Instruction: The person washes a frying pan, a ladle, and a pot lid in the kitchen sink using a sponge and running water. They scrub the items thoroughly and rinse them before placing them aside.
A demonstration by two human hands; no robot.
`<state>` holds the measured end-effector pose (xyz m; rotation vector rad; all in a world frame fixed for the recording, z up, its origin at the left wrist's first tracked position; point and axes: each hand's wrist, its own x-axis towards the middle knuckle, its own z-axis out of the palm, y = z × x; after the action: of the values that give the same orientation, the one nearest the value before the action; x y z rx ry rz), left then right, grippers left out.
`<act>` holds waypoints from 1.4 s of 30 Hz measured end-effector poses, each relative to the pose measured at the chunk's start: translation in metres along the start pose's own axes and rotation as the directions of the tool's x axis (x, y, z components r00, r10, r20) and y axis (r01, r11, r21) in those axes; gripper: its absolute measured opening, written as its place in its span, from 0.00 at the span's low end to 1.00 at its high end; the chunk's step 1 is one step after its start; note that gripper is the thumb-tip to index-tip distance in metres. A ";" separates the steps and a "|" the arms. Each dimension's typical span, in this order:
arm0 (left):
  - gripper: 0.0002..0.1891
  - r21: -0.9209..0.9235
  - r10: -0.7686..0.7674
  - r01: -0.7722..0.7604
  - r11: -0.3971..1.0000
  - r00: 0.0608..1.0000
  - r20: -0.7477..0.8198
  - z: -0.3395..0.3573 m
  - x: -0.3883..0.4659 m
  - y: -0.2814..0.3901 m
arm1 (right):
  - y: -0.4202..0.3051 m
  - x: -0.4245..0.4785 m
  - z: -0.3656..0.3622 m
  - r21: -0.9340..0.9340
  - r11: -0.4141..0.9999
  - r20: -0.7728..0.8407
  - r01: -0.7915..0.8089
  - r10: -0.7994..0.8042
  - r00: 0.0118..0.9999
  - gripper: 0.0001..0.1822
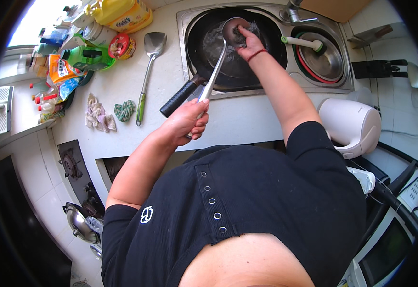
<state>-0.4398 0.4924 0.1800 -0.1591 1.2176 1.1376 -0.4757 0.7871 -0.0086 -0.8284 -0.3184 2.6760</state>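
Observation:
Wrapped around the handle of a metal ladle [216, 70] is my left hand [185, 122]. The ladle slants up and away from me over the sink. My right hand [251, 46] presses a dark wire scouring pad [238, 35] into the ladle's bowl. Its fingers partly hide the pad, and a red cord circles that wrist. Below the ladle's bowl sits a large black wok [205, 64] with water in it, filling the left basin of the steel sink [183, 39]. The wok's black handle [180, 97] sticks out over the counter, close to my left hand.
A metal spatula [151, 59], a green scrubber [124, 110] and a crumpled cloth [97, 114] lie on the left counter. Bottles and a yellow jug [126, 16] crowd behind. A faucet [295, 14], a brush [304, 43] over basins [324, 59], and a white kettle [354, 123] stand right.

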 end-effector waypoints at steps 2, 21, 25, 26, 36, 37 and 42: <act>0.13 0.035 0.000 0.002 0.999 0.999 -0.046 0.006 0.004 -0.001 | 0.015 -0.022 0.017 0.006 0.998 -0.166 0.069 -0.068 0.984 0.14; 0.12 0.973 0.841 0.206 -0.103 0.541 -0.025 -0.040 0.009 0.016 | -0.009 -0.050 -0.011 -0.381 -0.922 0.149 0.075 0.019 0.989 0.25; 0.12 0.972 0.828 0.208 -0.105 0.559 -0.031 -0.040 0.011 0.015 | -0.022 -0.055 -0.008 -0.506 -0.850 0.162 0.143 0.069 0.984 0.28; 0.12 0.974 0.821 0.205 -0.100 0.570 -0.036 -0.039 0.011 0.016 | -0.032 -0.050 -0.012 -0.597 -0.771 0.144 0.222 0.170 0.975 0.29; 0.16 0.670 0.496 -0.177 0.721 0.807 -0.321 -0.053 0.005 0.023 | -0.017 -0.062 -0.009 -0.478 -0.846 0.167 0.237 0.178 0.970 0.22; 0.16 0.778 0.600 -0.146 0.611 0.727 -0.334 -0.057 0.002 0.022 | -0.019 -0.058 -0.015 -0.538 -0.819 0.216 0.201 0.097 0.972 0.21; 0.17 0.946 0.814 0.100 0.308 0.487 -0.317 -0.102 0.018 0.008 | -0.009 -0.064 -0.003 -0.523 -0.852 0.184 0.017 -0.093 0.978 0.19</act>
<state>-0.5145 0.4417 0.1278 0.6604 2.7445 0.5944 -0.4219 0.7728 0.0238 -0.8255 -3.2854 0.4323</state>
